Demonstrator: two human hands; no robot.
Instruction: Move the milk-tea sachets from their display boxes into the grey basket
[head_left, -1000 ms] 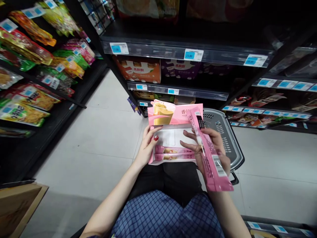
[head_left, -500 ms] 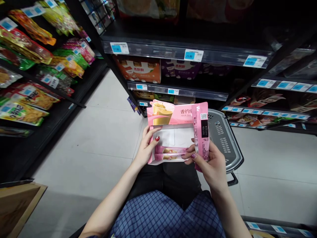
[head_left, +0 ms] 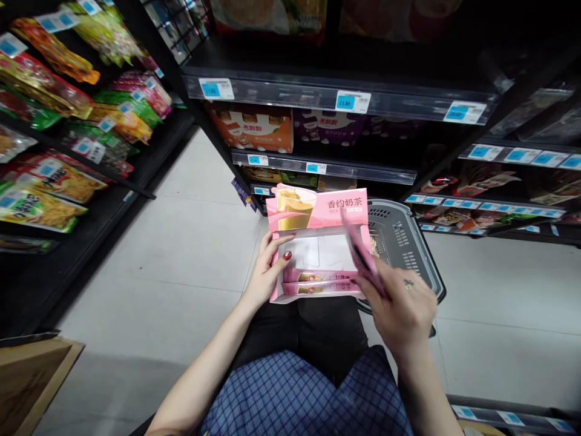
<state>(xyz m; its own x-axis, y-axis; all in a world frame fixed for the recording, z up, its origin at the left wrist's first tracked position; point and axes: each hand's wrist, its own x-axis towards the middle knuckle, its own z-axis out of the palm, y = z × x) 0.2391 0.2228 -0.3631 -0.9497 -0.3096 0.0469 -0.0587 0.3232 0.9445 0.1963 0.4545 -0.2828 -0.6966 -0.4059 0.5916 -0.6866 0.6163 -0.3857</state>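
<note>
My left hand [head_left: 267,270] grips the left side of an open pink milk tea box [head_left: 341,204], its thumb inside the rim. The box's raised back panel shows a glass of milk tea. Two pink milk tea sachets [head_left: 320,284] lie along the bottom of its white inside. Over the box's right end, my right hand [head_left: 403,307] is closed on a pink milk tea sachet [head_left: 365,259], seen edge-on and smeared by motion. Whether it is one sachet or several pressed together, I cannot tell.
A grey shopping basket [head_left: 424,254] stands on the floor to the right, partly behind the box and my right hand. Shelves with price tags [head_left: 353,102] and boxed drinks [head_left: 258,130] rise ahead. Snack bags [head_left: 40,191] hang at left, above a cardboard box [head_left: 39,375].
My right hand has turned and moved right, taking the sachet from a face-on to an edge-on position. More of the box's back panel shows. My left hand keeps its hold.
</note>
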